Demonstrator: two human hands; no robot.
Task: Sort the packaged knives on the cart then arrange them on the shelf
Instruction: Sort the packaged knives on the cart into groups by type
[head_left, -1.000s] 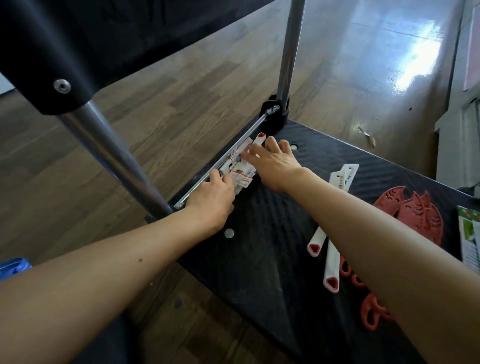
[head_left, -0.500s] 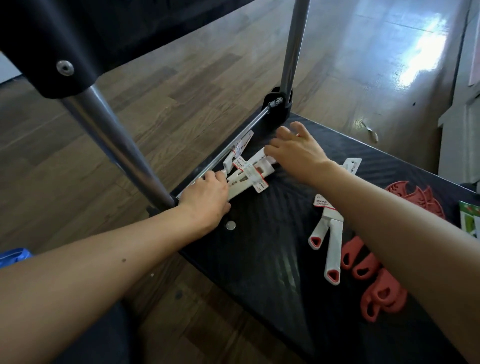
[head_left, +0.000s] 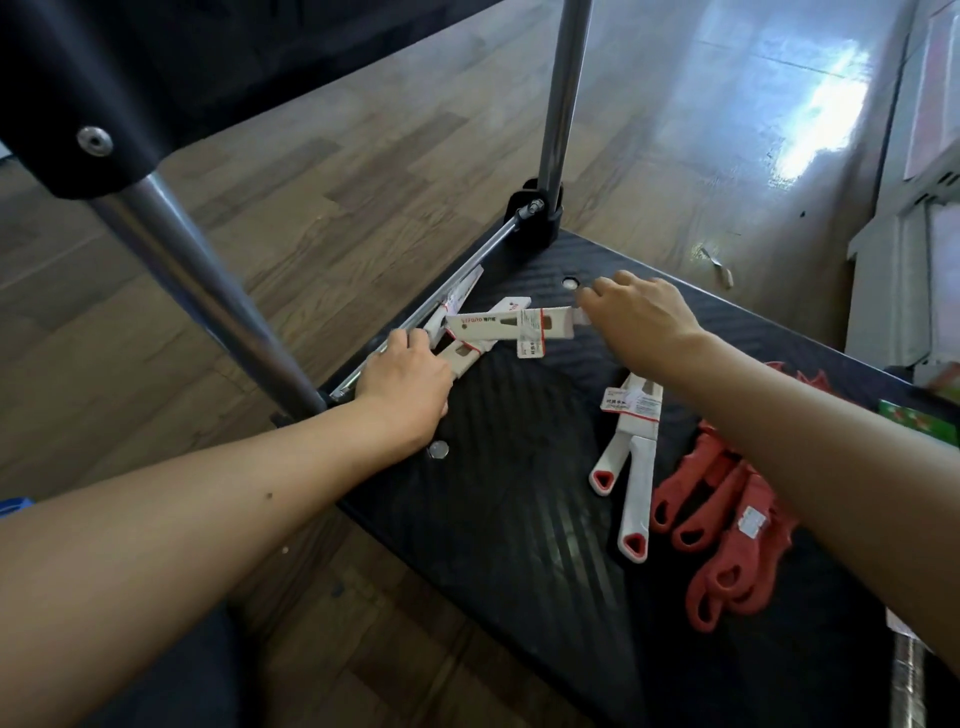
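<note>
A: Around the work?
B: Down on the black cart deck (head_left: 519, 545), close to the side rail (head_left: 467, 260). Beside the right forearm (head_left: 789, 431), two white-handled knives (head_left: 635, 467) lying flat, then a heap of red-handled knives (head_left: 727, 535). Green pack (head_left: 914, 418) at the right edge.
A: In the way?
B: Chrome post (head_left: 208, 291) slanting across the left, dark upper tray (head_left: 156, 62) overhead. Part of the red heap hidden under the forearm.
A: Hands?
B: Left hand (head_left: 402, 387) curled over the handle ends of the white packaged knives (head_left: 460, 356) by the rail, gripping. Right hand (head_left: 641, 317) pinching one end of a single packaged knife (head_left: 511, 325), held crosswise above that bundle.
A: Against half a second back?
B: Right fingers then spread and holding nothing; now closed on that pack, swung sideways. Left unmoved.
</note>
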